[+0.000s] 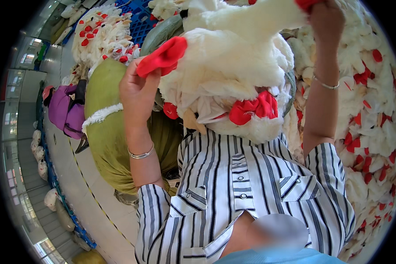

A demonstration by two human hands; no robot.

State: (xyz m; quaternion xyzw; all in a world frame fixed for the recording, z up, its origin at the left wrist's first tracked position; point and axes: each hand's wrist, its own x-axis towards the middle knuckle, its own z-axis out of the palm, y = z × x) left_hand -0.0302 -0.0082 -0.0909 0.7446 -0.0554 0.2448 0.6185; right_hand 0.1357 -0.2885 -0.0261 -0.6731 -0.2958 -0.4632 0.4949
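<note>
An unstuffed white plush toy skin is stretched in front of me between both hands. My left hand is closed on a red fabric tip on its left side, pinched between thumb and fingers. Up at the top right, my right hand is closed around another red tip, mostly hidden by the fingers and the picture's edge. Below the stretched skin, more white plush pieces lie against my striped shirt, with red ends showing among them.
A large olive-green sack stands at my left, with a purple bag beyond it. Heaped white plush with red parts fills the right side. Another plush heap lies far left, near a blue plastic crate.
</note>
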